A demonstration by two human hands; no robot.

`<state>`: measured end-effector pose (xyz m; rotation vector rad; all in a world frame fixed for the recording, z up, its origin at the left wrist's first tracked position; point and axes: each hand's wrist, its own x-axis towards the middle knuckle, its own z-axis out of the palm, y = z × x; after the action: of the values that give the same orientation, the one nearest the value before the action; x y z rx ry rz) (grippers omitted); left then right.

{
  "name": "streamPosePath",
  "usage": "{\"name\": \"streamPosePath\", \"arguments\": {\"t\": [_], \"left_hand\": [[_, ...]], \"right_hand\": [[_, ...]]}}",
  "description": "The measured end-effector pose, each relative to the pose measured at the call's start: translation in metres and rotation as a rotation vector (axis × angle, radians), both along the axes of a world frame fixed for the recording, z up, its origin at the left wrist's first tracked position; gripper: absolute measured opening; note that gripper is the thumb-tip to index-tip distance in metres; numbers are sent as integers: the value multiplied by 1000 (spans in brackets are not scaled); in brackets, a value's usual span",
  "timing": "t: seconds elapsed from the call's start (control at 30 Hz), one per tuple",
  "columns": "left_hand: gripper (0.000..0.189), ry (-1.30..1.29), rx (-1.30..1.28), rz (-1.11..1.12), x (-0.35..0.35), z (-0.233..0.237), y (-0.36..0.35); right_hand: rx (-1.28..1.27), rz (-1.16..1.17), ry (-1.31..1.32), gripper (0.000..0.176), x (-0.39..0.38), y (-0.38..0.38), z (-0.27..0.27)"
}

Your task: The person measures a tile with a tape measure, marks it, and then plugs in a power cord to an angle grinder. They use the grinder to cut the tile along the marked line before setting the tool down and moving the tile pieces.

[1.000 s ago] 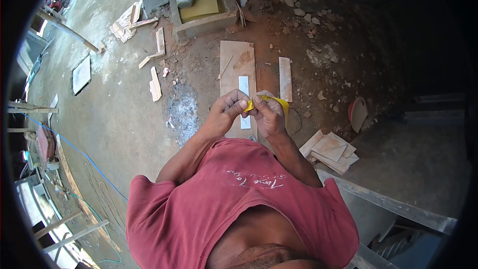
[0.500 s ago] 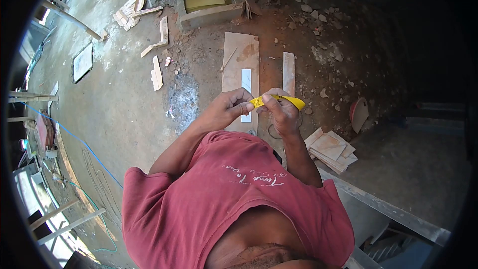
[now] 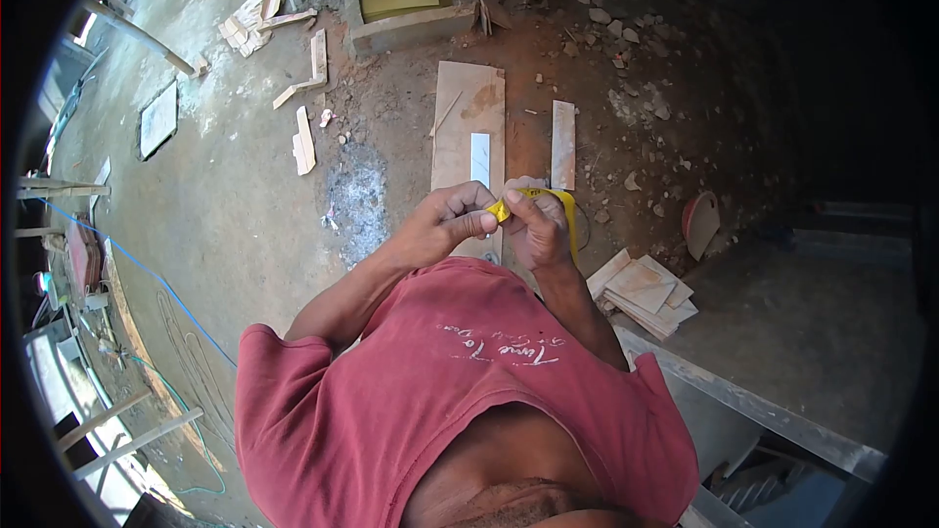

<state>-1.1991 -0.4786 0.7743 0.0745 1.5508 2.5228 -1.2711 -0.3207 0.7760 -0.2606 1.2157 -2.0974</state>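
Observation:
A yellow tape (image 3: 565, 203) with dark markings runs between my two hands in front of the red shirt. My left hand (image 3: 445, 223) pinches its near end between thumb and fingers. Close beside it, my right hand (image 3: 536, 225) grips the tape, and a loop of it bends down past the right side of that hand. Beyond the hands, a narrow white strip (image 3: 480, 158) lies on a large tan board (image 3: 469, 103) on the ground. Another narrow board (image 3: 563, 142) lies to the right.
A stack of tiles (image 3: 646, 293) and a round red-rimmed object (image 3: 700, 225) are at the right. A concrete basin (image 3: 416, 31) stands ahead, rubble (image 3: 616, 29) beside it. Wood scraps (image 3: 305, 142) and a blue cord (image 3: 166, 284) lie to the left.
My hands have come closer together, the right one moving slightly left. The tape's loop, which pointed right, now hangs downward beside my right hand.

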Motion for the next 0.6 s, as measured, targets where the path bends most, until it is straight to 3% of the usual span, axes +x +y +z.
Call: {"name": "streamPosePath", "arguments": {"t": [0.27,0.53,0.6], "left_hand": [[17,37,-13,40,6,-3,3],[17,8,-70,75,10,2,3],[17,16,-71,81,10,-1,2]], "right_hand": [[2,-12,-135,15,10,-1,-6],[93,-76,111,13,13,0,0],[93,-73,56,13,14,-1,-5]]}}
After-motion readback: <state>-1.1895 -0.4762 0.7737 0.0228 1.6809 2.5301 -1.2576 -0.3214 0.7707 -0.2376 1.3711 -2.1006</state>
